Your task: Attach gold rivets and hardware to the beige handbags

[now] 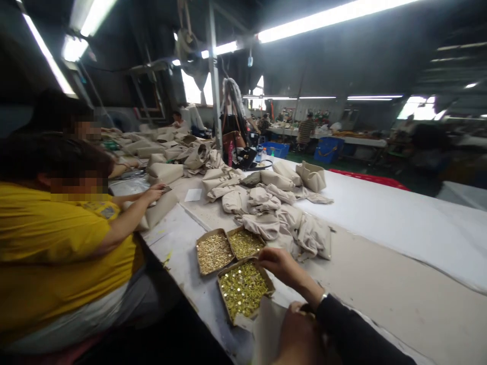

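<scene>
My left hand [300,334], partly cut off by the lower edge, is closed around a beige bag piece [267,324]. My right hand [279,263] is over the back right corner of the nearest tray, its fingers pinched together. What they hold, if anything, is too small to make out. This cardboard tray [243,286] contains many small gold-coloured metal fittings, some of them with round shiny heads. Just behind it, a second tray [245,243] has similar yellowish pieces. Beside that, another tray [215,251] carries coppery gold pieces.
Beige bags [266,203] lie heaped on the long table [373,258] beyond the trays. A co-worker in a yellow shirt [64,238] sits at the left, handling a beige bag [162,208]. A metal post [215,76] and a dark handbag [243,152] stand farther back.
</scene>
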